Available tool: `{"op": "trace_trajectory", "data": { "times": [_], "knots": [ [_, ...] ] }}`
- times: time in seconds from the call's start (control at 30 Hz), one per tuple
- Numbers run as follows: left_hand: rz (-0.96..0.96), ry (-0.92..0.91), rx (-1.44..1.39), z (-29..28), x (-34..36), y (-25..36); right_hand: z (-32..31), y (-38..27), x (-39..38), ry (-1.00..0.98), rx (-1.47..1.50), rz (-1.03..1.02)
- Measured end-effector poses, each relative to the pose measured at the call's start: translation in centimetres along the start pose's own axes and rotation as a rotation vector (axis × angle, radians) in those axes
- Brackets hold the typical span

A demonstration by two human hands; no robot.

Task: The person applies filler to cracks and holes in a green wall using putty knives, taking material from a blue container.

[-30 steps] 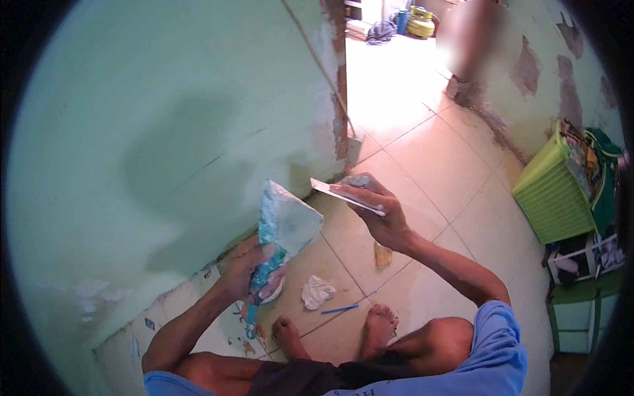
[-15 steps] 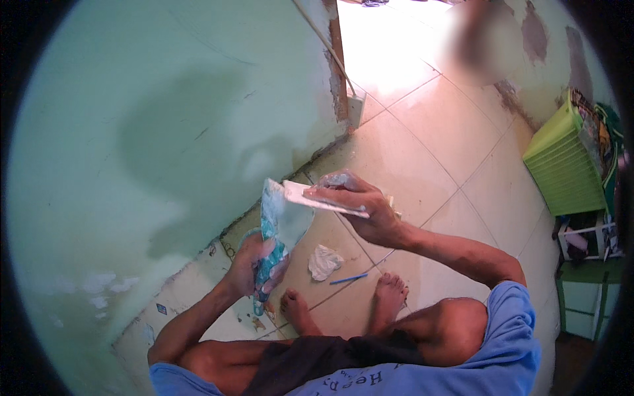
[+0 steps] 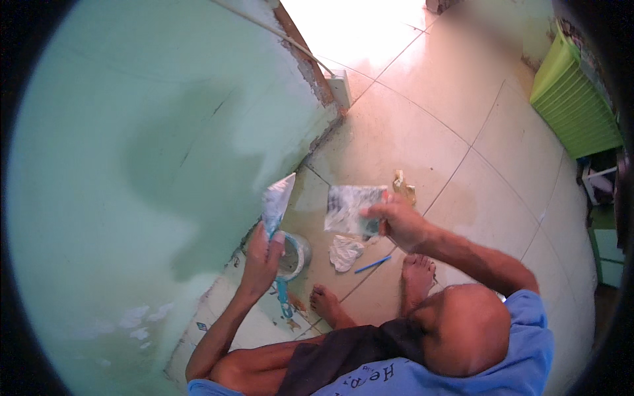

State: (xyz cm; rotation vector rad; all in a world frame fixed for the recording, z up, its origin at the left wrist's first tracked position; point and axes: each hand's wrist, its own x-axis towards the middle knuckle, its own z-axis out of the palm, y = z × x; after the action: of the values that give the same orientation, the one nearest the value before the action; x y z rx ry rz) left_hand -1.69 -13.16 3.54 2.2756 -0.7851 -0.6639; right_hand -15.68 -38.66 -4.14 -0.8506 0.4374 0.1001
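Note:
My left hand (image 3: 264, 261) grips a putty knife (image 3: 279, 197) with a turquoise handle, its white-smeared blade raised beside the green wall. Behind that hand, a round container (image 3: 294, 254) holding pale grey material sits low by the wall, partly hidden. My right hand (image 3: 396, 218) is closed on a flat square scraper (image 3: 345, 204), its broad, smeared face turned up, apart from the left blade. Below it on the tiles lie a crumpled white piece (image 3: 345, 252) and a thin blue stick (image 3: 373, 264). A small yellowish piece (image 3: 405, 188) lies beyond the scraper.
The green wall (image 3: 132, 132) runs along my left to a worn doorway edge (image 3: 304, 59) with a cable and a white box (image 3: 339, 89). A green laundry basket (image 3: 571, 92) stands at right, beside shelving (image 3: 598, 185). My bare feet rest on the tiled floor (image 3: 456, 185).
My right hand's scraper has drawn away from the left blade to the right and turned from edge-on to face up. The left blade has turned narrower. The container shows more; the view has shifted.

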Motion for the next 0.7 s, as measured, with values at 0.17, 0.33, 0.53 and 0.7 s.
{"op": "trace_trajectory", "data": {
  "times": [0.17,0.33,0.53,0.7],
  "knots": [
    [0.412,0.02,0.347,2.1,1.4,1.1,4.2,2.0,-0.5,-0.043,0.478,-0.006],
    [0.385,-0.096,0.513,2.1,2.1,1.4,2.1,3.6,0.2,-0.15,0.575,-0.06],
    [0.435,-0.091,0.712,1.7,2.7,0.0,0.9,1.9,-0.6,-0.152,0.697,-0.123],
    [0.366,0.0,0.489,1.1,2.4,-4.8,-0.4,-0.9,-0.3,-0.18,0.638,-0.369]
  ]
}}
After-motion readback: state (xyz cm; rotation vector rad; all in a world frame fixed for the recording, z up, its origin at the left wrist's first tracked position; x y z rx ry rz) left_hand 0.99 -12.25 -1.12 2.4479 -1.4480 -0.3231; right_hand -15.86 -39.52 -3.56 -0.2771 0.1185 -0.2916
